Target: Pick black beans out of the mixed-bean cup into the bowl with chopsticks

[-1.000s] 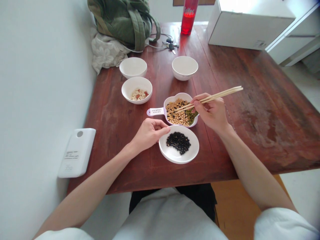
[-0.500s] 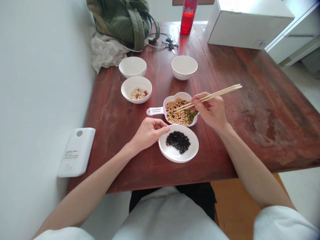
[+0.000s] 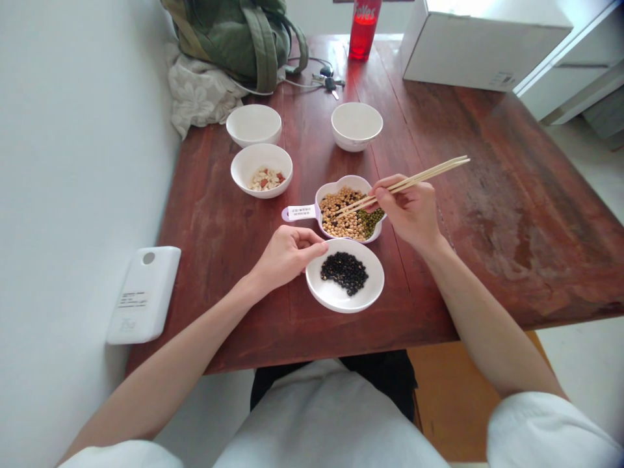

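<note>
My left hand [image 3: 288, 257] pinches the rim of a white bowl [image 3: 341, 303] that holds black beans [image 3: 344, 273]. In my right hand [image 3: 410, 211] is a pair of wooden chopsticks [image 3: 431, 173], fingers closed round them. Their tips reach into a flower-shaped purple-and-white dish [image 3: 318, 194] with a labelled handle. Tan soybeans [image 3: 341, 224] mixed with some black beans fill most of this dish, and green mung beans [image 3: 373, 222] lie at its right side. Whether the tips grip a bean is too small to tell.
Farther off stand a bowl with pale nut pieces [image 3: 238, 170] and two more white bowls [image 3: 253, 126] [image 3: 357, 138]. A green bag [image 3: 224, 42], keys [image 3: 329, 83], a red bottle [image 3: 363, 32] and a white box [image 3: 482, 52] are at the back. A white power bank [image 3: 145, 296] lies left.
The whole view has shifted slightly, moving everything a little up and left. Both hands keep their holds, and the chopstick tips stay in the flower-shaped dish.
</note>
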Demonstrator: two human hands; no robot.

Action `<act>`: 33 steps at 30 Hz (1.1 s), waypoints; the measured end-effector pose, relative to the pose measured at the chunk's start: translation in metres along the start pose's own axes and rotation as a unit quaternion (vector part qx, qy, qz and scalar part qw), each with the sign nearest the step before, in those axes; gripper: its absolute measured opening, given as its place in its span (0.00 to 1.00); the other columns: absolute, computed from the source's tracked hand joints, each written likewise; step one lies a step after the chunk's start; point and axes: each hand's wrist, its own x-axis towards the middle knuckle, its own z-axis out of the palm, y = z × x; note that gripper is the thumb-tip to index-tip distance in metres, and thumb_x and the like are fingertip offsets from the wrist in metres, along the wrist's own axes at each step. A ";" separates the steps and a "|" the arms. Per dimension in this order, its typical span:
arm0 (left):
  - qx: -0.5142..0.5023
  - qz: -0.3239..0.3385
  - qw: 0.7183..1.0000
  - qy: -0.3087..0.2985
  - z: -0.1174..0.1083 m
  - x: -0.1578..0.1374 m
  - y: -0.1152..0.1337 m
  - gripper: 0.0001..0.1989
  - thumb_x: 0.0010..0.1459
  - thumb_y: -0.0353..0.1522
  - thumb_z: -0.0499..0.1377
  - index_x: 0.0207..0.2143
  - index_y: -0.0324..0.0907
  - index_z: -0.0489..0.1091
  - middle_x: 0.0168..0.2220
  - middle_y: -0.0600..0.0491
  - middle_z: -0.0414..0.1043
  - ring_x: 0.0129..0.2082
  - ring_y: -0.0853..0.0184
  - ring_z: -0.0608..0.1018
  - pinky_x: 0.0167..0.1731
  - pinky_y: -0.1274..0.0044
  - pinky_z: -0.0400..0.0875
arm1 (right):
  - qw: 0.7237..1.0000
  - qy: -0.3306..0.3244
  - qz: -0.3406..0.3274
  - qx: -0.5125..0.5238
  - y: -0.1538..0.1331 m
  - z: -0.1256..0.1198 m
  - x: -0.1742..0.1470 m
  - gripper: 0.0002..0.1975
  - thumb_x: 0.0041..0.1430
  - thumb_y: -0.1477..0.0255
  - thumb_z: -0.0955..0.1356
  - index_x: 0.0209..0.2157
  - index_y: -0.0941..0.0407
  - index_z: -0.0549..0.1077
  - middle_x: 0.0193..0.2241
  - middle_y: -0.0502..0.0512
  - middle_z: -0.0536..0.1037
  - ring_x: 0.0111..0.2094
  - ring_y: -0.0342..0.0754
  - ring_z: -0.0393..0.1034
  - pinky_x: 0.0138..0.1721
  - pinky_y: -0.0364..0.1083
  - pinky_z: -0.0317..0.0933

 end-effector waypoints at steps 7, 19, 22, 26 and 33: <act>0.007 0.004 1.000 0.005 0.000 0.001 -0.001 0.13 0.56 0.39 0.67 0.31 0.36 0.79 0.20 0.54 0.74 0.16 0.75 0.67 0.15 0.84 0.56 | 0.996 0.040 0.009 0.081 -0.004 -0.003 0.005 0.08 0.62 0.65 0.71 0.32 0.54 0.79 0.25 0.52 0.81 0.25 0.45 0.78 0.27 0.44 0.77; 0.014 0.014 1.000 0.003 0.001 0.002 -0.002 0.13 0.56 0.38 0.66 0.31 0.35 0.79 0.20 0.53 0.74 0.16 0.75 0.67 0.16 0.84 0.56 | 0.957 -0.162 0.095 0.221 -0.017 -0.015 0.004 0.10 0.59 0.65 0.73 0.31 0.58 0.78 0.24 0.53 0.82 0.24 0.48 0.79 0.24 0.45 0.77; 0.010 0.013 1.000 0.002 0.001 0.002 -0.001 0.13 0.56 0.38 0.66 0.32 0.35 0.79 0.20 0.53 0.74 0.16 0.76 0.67 0.16 0.84 0.57 | 0.955 -0.173 0.089 0.224 -0.017 -0.015 0.004 0.09 0.60 0.66 0.72 0.31 0.58 0.79 0.24 0.53 0.82 0.23 0.48 0.79 0.24 0.45 0.77; 0.010 0.012 1.000 0.003 0.000 0.002 -0.002 0.13 0.56 0.39 0.67 0.32 0.35 0.79 0.21 0.53 0.75 0.16 0.76 0.67 0.16 0.85 0.57 | 0.954 -0.175 0.088 0.225 -0.016 -0.015 0.004 0.09 0.60 0.67 0.73 0.31 0.58 0.79 0.24 0.53 0.82 0.23 0.48 0.79 0.24 0.45 0.76; 0.011 0.009 1.000 0.002 0.000 0.001 -0.001 0.13 0.56 0.38 0.66 0.31 0.35 0.79 0.20 0.54 0.74 0.16 0.76 0.67 0.16 0.85 0.57 | 0.953 -0.183 0.095 0.223 -0.017 -0.014 0.004 0.10 0.60 0.65 0.73 0.31 0.58 0.79 0.24 0.55 0.82 0.24 0.49 0.79 0.23 0.45 0.76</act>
